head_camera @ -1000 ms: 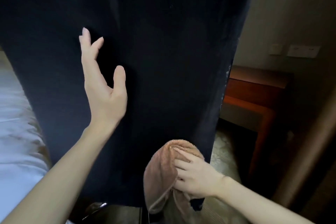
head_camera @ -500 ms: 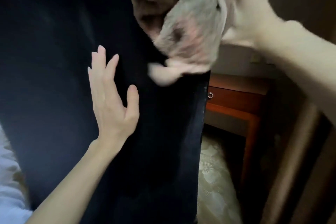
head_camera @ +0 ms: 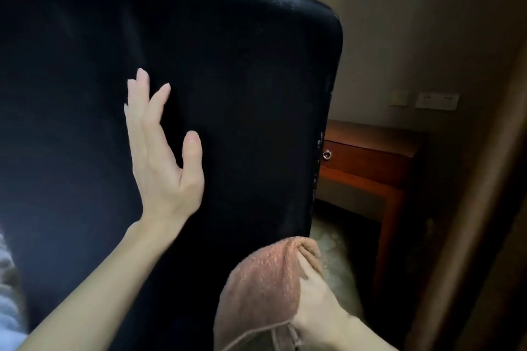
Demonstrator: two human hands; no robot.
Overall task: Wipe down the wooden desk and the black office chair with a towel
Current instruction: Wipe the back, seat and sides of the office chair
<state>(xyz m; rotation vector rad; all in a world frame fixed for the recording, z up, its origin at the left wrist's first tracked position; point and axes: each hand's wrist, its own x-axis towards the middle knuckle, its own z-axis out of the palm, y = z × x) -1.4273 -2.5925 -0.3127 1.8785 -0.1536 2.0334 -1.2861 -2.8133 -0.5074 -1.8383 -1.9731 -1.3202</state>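
Observation:
The black office chair (head_camera: 242,80) shows its tall leather back, which fills most of the view. My left hand (head_camera: 162,157) lies flat against the middle of the back, fingers straight and pointing up. My right hand (head_camera: 316,302) grips a bunched pink-brown towel (head_camera: 259,293) and holds it against the lower right edge of the chair back. The wooden desk (head_camera: 370,157) stands behind the chair at the right, with a drawer and a ring pull showing.
White bedding (head_camera: 8,308) lies at the lower left edge. A patterned carpet (head_camera: 336,259) covers the floor under the desk. Wall sockets (head_camera: 436,100) sit above the desk. A brown door frame (head_camera: 470,208) runs down the right side.
My right hand has swept the towel from the top right of the chair back down to its lower right edge. My left hand has stayed flat on the back.

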